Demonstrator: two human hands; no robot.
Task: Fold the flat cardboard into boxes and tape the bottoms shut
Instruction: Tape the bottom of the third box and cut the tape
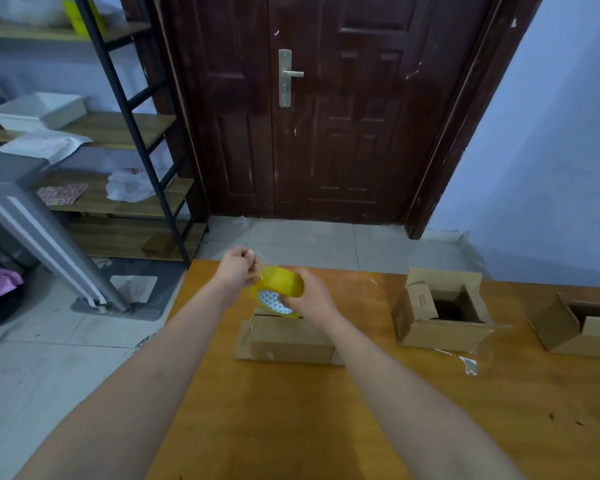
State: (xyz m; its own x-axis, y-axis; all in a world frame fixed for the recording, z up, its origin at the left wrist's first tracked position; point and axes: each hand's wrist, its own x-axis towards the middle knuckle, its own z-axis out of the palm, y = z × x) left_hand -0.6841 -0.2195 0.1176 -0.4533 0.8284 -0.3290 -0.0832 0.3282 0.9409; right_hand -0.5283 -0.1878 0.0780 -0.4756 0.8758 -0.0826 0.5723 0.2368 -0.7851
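Above a folded cardboard box (288,337) on the orange table (291,410), the right hand (310,296) grips a yellow tape roll (278,289) while the left hand (238,268) pinches its loose end, with two open boxes (442,310) standing clear to the right.

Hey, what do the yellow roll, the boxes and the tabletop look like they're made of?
Yellow roll: seems to be glossy plastic packing tape, translucent at the strip the left hand pulls; the right hand holds it. Boxes, such as the open one: plain brown cardboard, matte, with creased flaps. Tabletop: orange-brown with faint grain and slight sheen, probably varnished wood or laminate.
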